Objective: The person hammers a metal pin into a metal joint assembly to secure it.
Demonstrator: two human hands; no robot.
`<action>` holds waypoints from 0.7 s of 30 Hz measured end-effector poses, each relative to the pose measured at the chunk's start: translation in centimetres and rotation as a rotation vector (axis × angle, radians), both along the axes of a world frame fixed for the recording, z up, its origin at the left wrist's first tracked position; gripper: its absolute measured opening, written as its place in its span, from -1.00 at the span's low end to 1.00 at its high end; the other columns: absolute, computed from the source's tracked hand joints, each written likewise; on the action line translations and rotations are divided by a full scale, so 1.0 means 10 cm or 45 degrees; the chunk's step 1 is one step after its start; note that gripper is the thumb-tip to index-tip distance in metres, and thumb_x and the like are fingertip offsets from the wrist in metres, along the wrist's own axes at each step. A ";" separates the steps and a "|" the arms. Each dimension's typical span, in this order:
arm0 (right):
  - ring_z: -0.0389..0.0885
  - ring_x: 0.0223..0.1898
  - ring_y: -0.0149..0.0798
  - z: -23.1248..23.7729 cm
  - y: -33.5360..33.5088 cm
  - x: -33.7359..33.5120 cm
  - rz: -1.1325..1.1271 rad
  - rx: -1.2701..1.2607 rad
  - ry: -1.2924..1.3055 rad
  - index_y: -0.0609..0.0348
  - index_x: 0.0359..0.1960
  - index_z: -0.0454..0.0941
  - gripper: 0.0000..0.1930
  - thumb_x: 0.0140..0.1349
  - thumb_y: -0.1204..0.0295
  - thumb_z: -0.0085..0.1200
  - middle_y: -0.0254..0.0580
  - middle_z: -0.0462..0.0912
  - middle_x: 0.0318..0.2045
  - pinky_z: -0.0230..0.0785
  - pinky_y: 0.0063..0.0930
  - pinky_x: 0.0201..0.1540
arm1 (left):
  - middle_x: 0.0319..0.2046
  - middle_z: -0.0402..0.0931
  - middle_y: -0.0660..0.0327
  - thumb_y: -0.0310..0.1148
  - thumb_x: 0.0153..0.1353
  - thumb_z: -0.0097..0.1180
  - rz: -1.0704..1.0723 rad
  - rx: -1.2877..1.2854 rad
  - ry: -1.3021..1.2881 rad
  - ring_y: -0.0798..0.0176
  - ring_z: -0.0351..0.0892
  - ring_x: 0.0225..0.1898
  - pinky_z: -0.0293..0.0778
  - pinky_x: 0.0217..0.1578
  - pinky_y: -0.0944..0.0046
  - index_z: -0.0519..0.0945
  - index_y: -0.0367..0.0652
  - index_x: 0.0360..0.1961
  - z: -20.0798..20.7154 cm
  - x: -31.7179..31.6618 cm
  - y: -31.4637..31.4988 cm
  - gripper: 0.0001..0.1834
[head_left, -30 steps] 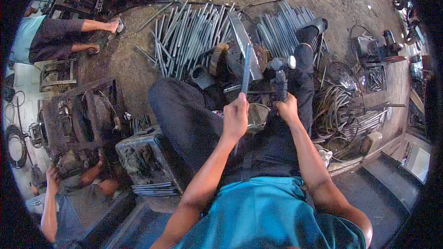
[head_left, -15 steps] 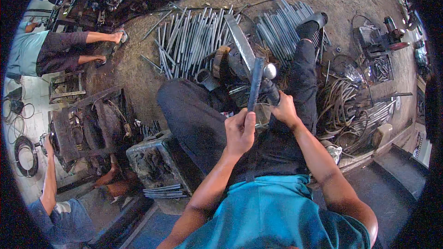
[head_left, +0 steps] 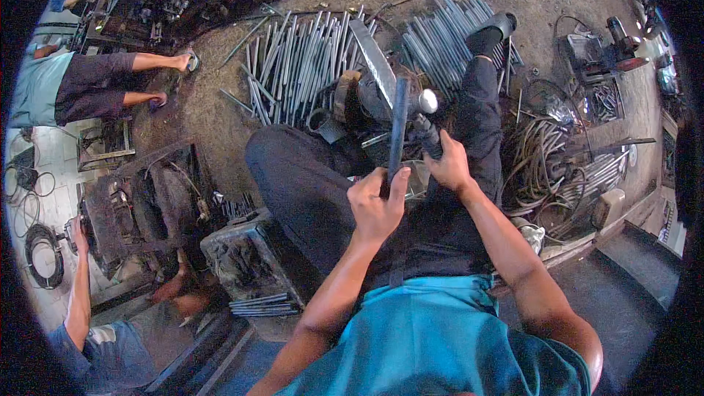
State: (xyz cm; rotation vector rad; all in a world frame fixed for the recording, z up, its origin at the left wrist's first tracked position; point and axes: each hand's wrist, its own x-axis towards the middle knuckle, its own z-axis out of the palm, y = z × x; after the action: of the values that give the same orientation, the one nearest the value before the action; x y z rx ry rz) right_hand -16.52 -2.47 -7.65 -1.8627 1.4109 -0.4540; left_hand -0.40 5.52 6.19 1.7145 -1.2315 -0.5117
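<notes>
My left hand (head_left: 376, 204) is closed round the lower end of a dark grey metal bar (head_left: 399, 121), which stands up out of the fist and points away from me. My right hand (head_left: 449, 165) grips the dark handle of a hammer (head_left: 427, 101) with a shiny rounded head. The head sits just right of the bar's upper part. Beyond both hands, a long flat steel strip (head_left: 374, 62) slants over a round dark block (head_left: 378, 95) between my legs. A short pipe-like piece (head_left: 325, 125) rests beside my left knee.
Piles of metal rods (head_left: 297, 66) and more rods (head_left: 447, 37) cover the ground ahead. Coiled cable (head_left: 539, 158) and a grinder-like machine (head_left: 623, 51) are at the right. A worn metal block (head_left: 249, 257) stands left of me. Co-workers (head_left: 81, 88) are on the left.
The bar in my left hand has shifted slightly left and away from me. The hammer head has also moved a little away, and the gap between its handle and the bar looks wider.
</notes>
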 end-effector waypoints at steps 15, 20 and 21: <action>0.57 -0.34 0.21 0.11 -0.13 0.17 -0.213 0.014 -0.173 0.26 -0.19 0.32 -0.52 -0.13 0.42 0.30 0.18 0.58 -0.47 0.40 -0.10 -0.27 | -0.68 0.44 0.27 -0.22 0.31 -0.04 -0.024 0.489 0.728 0.48 0.37 -0.72 0.26 -0.74 0.43 0.42 -0.23 -0.41 -0.47 0.08 -0.31 -0.72; 0.57 -0.25 0.26 0.29 -0.24 0.23 -0.143 0.036 -0.048 0.41 -0.11 0.36 -0.43 -0.24 0.47 0.25 0.29 0.58 -0.38 0.40 -0.12 -0.19 | -0.73 0.31 0.35 -0.19 0.30 -0.09 0.068 0.641 0.933 0.47 0.22 -0.79 0.12 -0.83 0.42 0.42 -0.16 -0.43 -1.16 0.12 -0.41 -0.73; 0.57 -0.22 0.25 0.36 -0.31 0.29 -0.073 0.171 -0.044 0.49 -0.05 0.34 -0.39 -0.26 0.52 0.19 0.32 0.58 -0.33 0.40 -0.14 -0.19 | -0.74 0.24 0.39 -0.18 0.30 -0.09 0.085 0.591 0.865 0.49 0.19 -0.77 0.10 -0.77 0.43 0.42 -0.12 -0.45 -1.42 0.14 -0.37 -0.73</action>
State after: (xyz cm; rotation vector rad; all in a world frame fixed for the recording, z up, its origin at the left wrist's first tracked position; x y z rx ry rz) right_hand -13.61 -5.57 -4.01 -1.7030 1.4392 -0.4076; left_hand 1.03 1.80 -7.98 1.7181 -0.5860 -1.2894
